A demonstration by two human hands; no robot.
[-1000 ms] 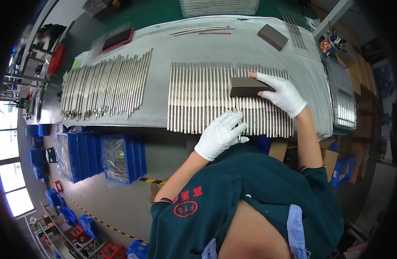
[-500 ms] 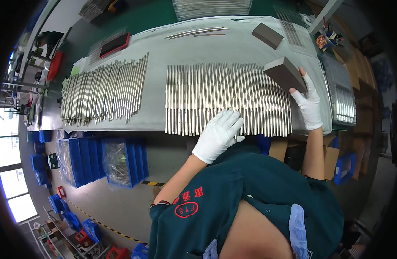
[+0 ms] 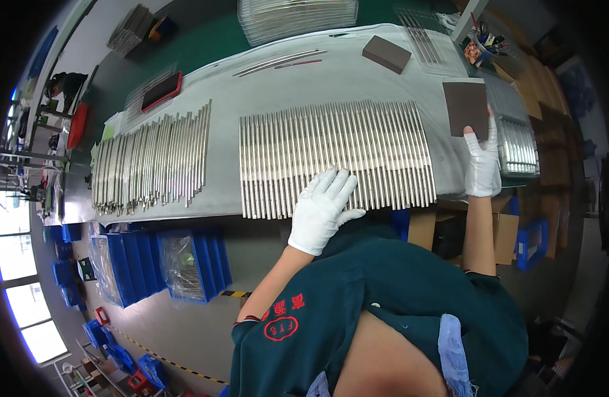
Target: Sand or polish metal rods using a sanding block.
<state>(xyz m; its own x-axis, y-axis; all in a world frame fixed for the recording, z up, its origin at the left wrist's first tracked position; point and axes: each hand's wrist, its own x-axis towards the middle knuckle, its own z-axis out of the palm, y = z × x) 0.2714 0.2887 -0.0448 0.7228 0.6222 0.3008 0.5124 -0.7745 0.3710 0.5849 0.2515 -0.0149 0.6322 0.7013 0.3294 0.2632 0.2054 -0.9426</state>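
A wide row of slim silver metal rods (image 3: 337, 132) lies side by side on the cloth-covered table in front of me. My left hand (image 3: 323, 208), in a white glove with bare fingertips, rests on the near part of this row, fingers stretched out flat and the thumb apart. Right of the rods, my right hand (image 3: 482, 162), gloved the same way, grips a grey-brown rectangular block (image 3: 466, 109) by its lower end, thumb on its face. The block, which looks like a sanding sponge, is held apart from the rods.
A second, uneven group of rods (image 3: 155, 159) lies at left. A matching block (image 3: 386, 54), a few loose rods (image 3: 281, 61) and a red-edged phone (image 3: 162, 91) lie farther back. Clear plastic trays (image 3: 516, 149) stand at right. Blue crates (image 3: 192, 264) sit below the table.
My right hand has carried the block off the right end of the row and turned it upright. My left hand stays on the rods. The whole view has shifted slightly.
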